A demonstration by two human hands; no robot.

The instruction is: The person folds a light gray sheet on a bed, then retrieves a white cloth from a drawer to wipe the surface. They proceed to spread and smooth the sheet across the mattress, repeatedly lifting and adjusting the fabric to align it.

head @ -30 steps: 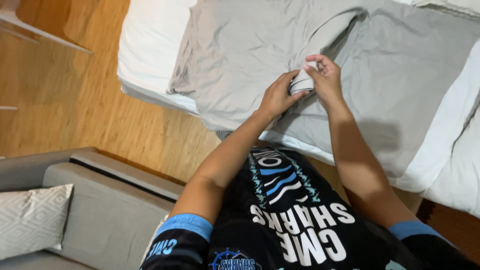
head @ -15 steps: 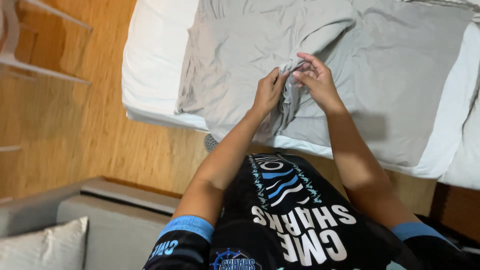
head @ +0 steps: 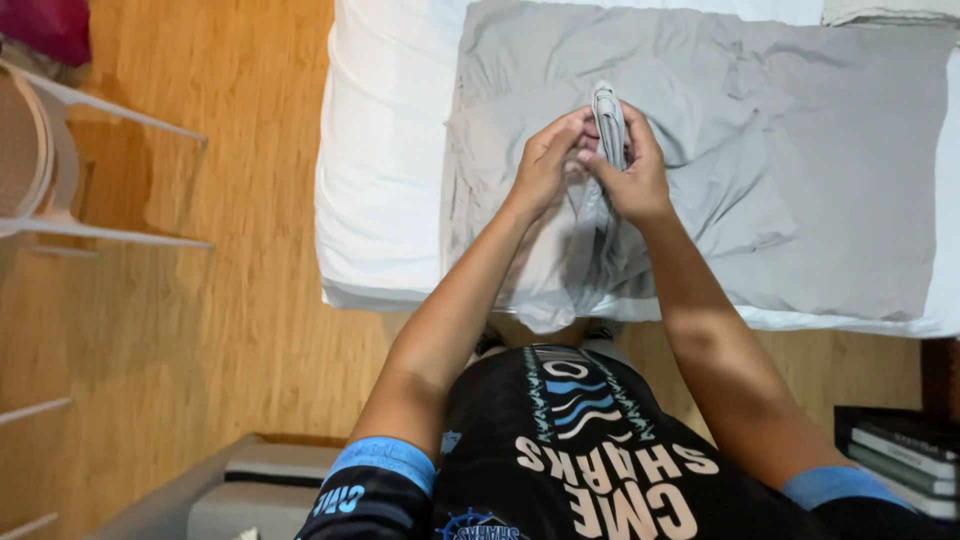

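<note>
Under your feet runs the warm orange wooden plank floor [head: 230, 300], filling the left half of the view and showing again as a strip on the near right. Across the far side lies the bed with its white sheet [head: 385, 150], its near edge just in front of you. Spread over that bed is a large, wrinkled grey fabric cover [head: 800, 170], reaching from the middle of the mattress to the right edge of the view. At far left stands a white wire-framed rack [head: 100, 180], with a red cloth at its top corner. Near you on the left sits the corner of a grey upholstered sofa [head: 240, 480], and at near right a small stack of dark books [head: 900, 450].

Your left hand [head: 545, 160] and right hand [head: 630, 170] meet above the middle of the bed, close together. Both are closed, fingers pinched on a gathered, bunched fold of the grey cover [head: 607, 115], which stands up between them above the mattress. Below your hands the same fabric hangs in a loose pleated drape toward the near bed edge.
</note>
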